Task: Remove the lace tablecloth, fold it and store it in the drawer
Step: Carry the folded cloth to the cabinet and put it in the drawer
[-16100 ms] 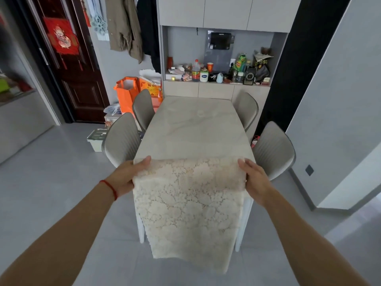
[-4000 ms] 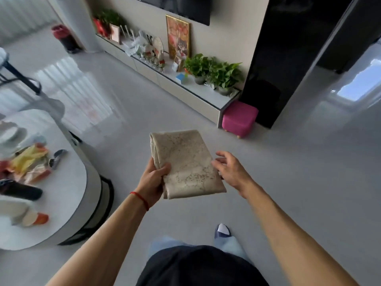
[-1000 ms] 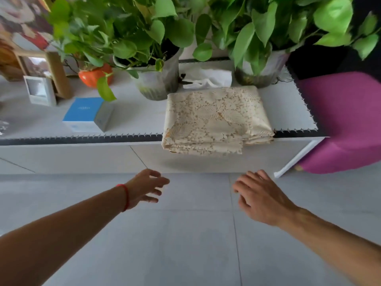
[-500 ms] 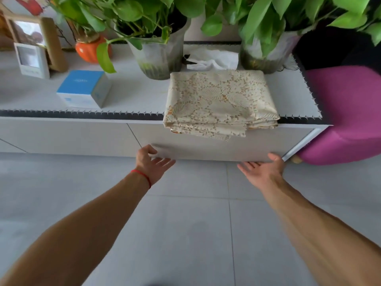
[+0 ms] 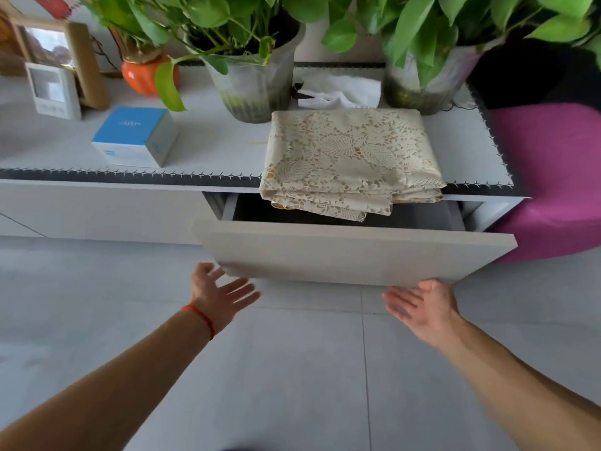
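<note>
Head view shows the lace tablecloth (image 5: 351,161) already folded into a neat, thick square. It lies on top of the low white cabinet (image 5: 97,206), a little right of the middle of the frame. Its front edge hangs over the cabinet's edge, right above the drawer (image 5: 354,252).

The drawer is pulled part way out. Its inside looks dark, and I cannot tell if anything is in it.

The left hand (image 5: 218,291) is just under the left end of the drawer front, fingers spread wide, holding nothing. The right hand (image 5: 419,304) is under the right end, palm up, fingers loose and straight, holding nothing too. I cannot tell if the fingers touch the bottom edge of the drawer front.

So the cloth is off the table and the folding looks done. The drawer is partly open. What is left, I think, is to pull the drawer out more, lift the cloth, put it inside and push the drawer shut.

Two green plants in pots (image 5: 257,86) stand behind the cloth in the upper part of the frame. A blue and white box (image 5: 135,136) sits to the left on the cabinet. A pink stool (image 5: 553,177) is at the right edge.
</note>
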A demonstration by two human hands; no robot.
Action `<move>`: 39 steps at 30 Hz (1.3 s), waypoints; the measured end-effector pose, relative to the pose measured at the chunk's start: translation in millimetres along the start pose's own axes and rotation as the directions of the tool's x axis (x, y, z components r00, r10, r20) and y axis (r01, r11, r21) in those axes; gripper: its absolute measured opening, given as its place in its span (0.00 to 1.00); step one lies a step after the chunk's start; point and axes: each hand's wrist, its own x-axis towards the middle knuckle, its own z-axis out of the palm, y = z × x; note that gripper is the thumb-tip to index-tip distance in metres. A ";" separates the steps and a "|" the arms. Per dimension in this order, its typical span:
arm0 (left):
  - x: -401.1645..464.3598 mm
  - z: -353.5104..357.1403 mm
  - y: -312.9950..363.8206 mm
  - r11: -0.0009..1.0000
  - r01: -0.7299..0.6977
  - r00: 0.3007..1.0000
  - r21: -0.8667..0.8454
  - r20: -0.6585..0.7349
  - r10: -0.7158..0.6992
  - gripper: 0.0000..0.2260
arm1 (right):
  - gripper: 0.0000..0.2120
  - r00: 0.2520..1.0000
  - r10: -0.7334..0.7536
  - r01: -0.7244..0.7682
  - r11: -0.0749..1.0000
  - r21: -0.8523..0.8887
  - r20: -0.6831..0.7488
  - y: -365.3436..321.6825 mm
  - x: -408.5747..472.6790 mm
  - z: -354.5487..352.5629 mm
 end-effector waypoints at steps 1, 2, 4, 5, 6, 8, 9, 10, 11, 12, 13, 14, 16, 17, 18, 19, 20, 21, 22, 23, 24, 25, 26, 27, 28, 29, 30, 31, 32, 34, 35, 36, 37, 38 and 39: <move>-7.1 -7.1 7.7 0.982 -0.108 0.991 0.153 -0.067 0.120 0.20 | 0.16 1.000 -0.025 0.021 0.972 -0.233 -0.014 1.2 -14.5 -3.4; -15.0 -12.1 16.3 0.919 -0.261 0.949 0.294 -0.098 0.301 0.18 | 0.13 0.996 -0.093 0.089 0.880 -0.466 0.015 2.3 -29.6 -5.1; -36.0 -15.1 33.2 0.587 -0.590 0.717 0.555 0.025 0.697 0.13 | 0.08 0.916 -0.321 0.386 0.530 -0.755 0.242 4.8 -60.9 -2.9; -48.0 -13.1 40.5 0.332 -0.701 0.550 0.632 0.182 0.815 0.13 | 0.08 0.795 -0.438 0.571 0.304 -0.763 0.420 4.7 -78.6 1.3; -60.9 -8.0 45.7 0.085 -0.768 0.389 0.634 0.358 0.849 0.12 | 0.09 0.608 -0.532 0.728 0.077 -0.681 0.589 3.0 -98.2 9.5; -83.4 10.2 50.3 -0.305 -0.783 0.152 0.542 0.643 0.751 0.11 | 0.09 0.182 -0.575 0.835 -0.339 -0.435 0.798 -4.1 -126.2 28.3; -92.4 21.9 50.6 -0.441 -0.751 0.102 0.491 0.746 0.658 0.12 | 0.11 0.056 -0.537 0.794 -0.487 -0.363 0.842 -10.2 -134.4 38.2; -100.6 33.0 48.7 -0.520 -0.727 0.117 0.450 0.826 0.551 0.13 | 0.15 0.036 -0.489 0.737 -0.576 -0.354 0.871 -16.4 -137.4 46.5; -106.5 42.5 45.1 -0.556 -0.721 0.164 0.414 0.881 0.443 0.14 | 0.19 0.114 -0.449 0.680 -0.615 -0.400 0.886 -21.6 -138.1 52.8; -110.6 48.8 40.3 -0.579 -0.722 0.206 0.379 0.916 0.344 0.13 | 0.23 0.233 -0.418 0.623 -0.629 -0.465 0.878 -25.1 -138.4 57.2; -113.2 51.9 36.1 -0.593 -0.724 0.235 0.353 0.934 0.269 0.13 | 0.25 0.336 -0.389 0.573 -0.638 -0.514 0.858 -27.4 -137.4 59.2; -115.9 52.7 33.6 -0.600 -0.721 0.267 0.347 0.938 0.223 0.15 | 0.26 0.399 -0.368 0.542 -0.644 -0.539 0.840 -28.1 -136.5 58.9; -121.5 52.3 33.4 -0.589 -0.733 0.284 0.341 0.940 0.192 0.16 | 0.25 0.419 -0.357 0.579 -0.603 -0.549 0.835 -30.4 -136.2 55.1; -123.9 52.7 34.9 -0.574 -0.750 0.274 0.328 0.945 0.181 0.14 | 0.23 0.415 -0.363 0.626 -0.551 -0.552 0.834 -32.9 -138.1 54.3; -126.0 53.7 37.3 -0.561 -0.760 0.289 0.329 0.943 0.162 0.15 | 0.20 0.419 -0.366 0.666 -0.498 -0.556 0.831 -36.1 -140.4 54.0; -127.8 56.0 39.9 -0.549 -0.761 0.323 0.346 0.936 0.142 0.17 | 0.16 0.443 -0.359 0.694 -0.443 -0.567 0.822 -39.5 -142.8 54.4; -131.1 59.5 41.5 -0.547 -0.753 0.367 0.365 0.924 0.111 0.19 | 0.14 0.478 -0.342 0.713 -0.387 -0.584 0.809 -42.5 -144.7 54.7; -134.0 63.4 43.0 -0.548 -0.747 0.410 0.377 0.909 0.066 0.19 | 0.16 0.511 -0.317 0.720 -0.350 -0.599 0.799 -44.9 -146.7 55.2; -135.3 66.6 43.8 -0.543 -0.744 0.456 0.389 0.890 0.012 0.17 | 0.17 0.540 -0.282 0.722 -0.329 -0.609 0.793 -46.0 -148.0 55.5; -135.2 69.2 43.9 -0.534 -0.741 0.500 0.406 0.865 -0.036 0.16 | 0.16 0.570 -0.237 0.719 -0.319 -0.617 0.787 -46.5 -147.9 55.7; -134.3 71.0 43.1 -0.526 -0.735 0.535 0.427 0.842 -0.064 0.15 | 0.15 0.595 -0.189 0.717 -0.314 -0.622 0.781 -47.0 -146.7 55.9; -132.5 71.4 41.1 -0.521 -0.726 0.559 0.449 0.826 -0.067 0.15 | 0.15 0.617 -0.139 0.716 -0.310 -0.626 0.775 -47.3 -145.8 55.9; -129.3 70.1 39.0 -0.518 -0.713 0.581 0.472 0.812 -0.059 0.15 | 0.15 0.633 -0.096 0.718 -0.298 -0.629 0.768 -47.3 -143.8 55.6; -125.7 67.3 36.8 -0.511 -0.704 0.600 0.492 0.797 -0.060 0.14 | 0.16 0.642 -0.057 0.724 -0.282 -0.629 0.764 -47.1 -142.1 55.1; -123.5 63.6 34.9 -0.499 -0.703 0.620 0.507 0.781 -0.079 0.12 | 0.17 0.646 -0.020 0.733 -0.262 -0.628 0.763 -47.0 -140.5 54.2; -122.0 59.7 33.2 -0.482 -0.706 0.638 0.519 0.762 -0.115 0.11 | 0.17 0.648 0.018 0.742 -0.244 -0.625 0.761 -46.9 -139.8 53.5; -121.1 55.8 31.2 -0.459 -0.714 0.651 0.529 0.743 -0.157 0.10 | 0.17 0.651 0.052 0.746 -0.226 -0.626 0.757 -46.9 -139.6 52.7; -120.5 52.4 29.4 -0.436 -0.721 0.659 0.539 0.727 -0.192 0.10 | 0.17 0.657 0.082 0.746 -0.214 -0.630 0.750 -47.7 -139.7 52.1; -120.1 49.5 27.4 -0.415 -0.723 0.667 0.553 0.715 -0.210 0.09 | 0.18 0.659 0.110 0.747 -0.206 -0.632 0.744 -48.2 -139.8 52.1; -119.7 43.9 23.0 -0.372 -0.717 0.685 0.589 0.695 -0.219 0.09 | 0.19 0.657 0.169 0.752 -0.200 -0.628 0.734 -47.5 -140.0 52.2; -119.6 40.9 20.6 -0.352 -0.716 0.690 0.603 0.688 -0.226 0.08 | 0.18 0.651 0.199 0.759 -0.182 -0.625 0.732 -45.8 -140.7 52.2; -119.1 38.2 18.6 -0.333 -0.720 0.690 0.609 0.683 -0.241 0.08 | 0.16 0.640 0.219 0.768 -0.148 -0.624 0.736 -43.6 -141.1 52.5; -118.8 36.1 17.2 -0.318 -0.727 0.685 0.609 0.679 -0.265 0.07 | 0.13 0.624 0.213 0.780 -0.099 -0.618 0.752 -41.5 -141.9 52.8; -118.8 34.5 16.6 -0.306 -0.732 0.681 0.609 0.673 -0.289 0.06 | 0.10 0.604 0.166 0.794 -0.047 -0.606 0.779 -40.3 -142.6 53.2; -119.5 33.6 16.7 -0.299 -0.737 0.676 0.607 0.667 -0.313 0.06 | 0.08 0.583 0.078 0.812 -0.006 -0.584 0.809 -41.0 -143.7 54.5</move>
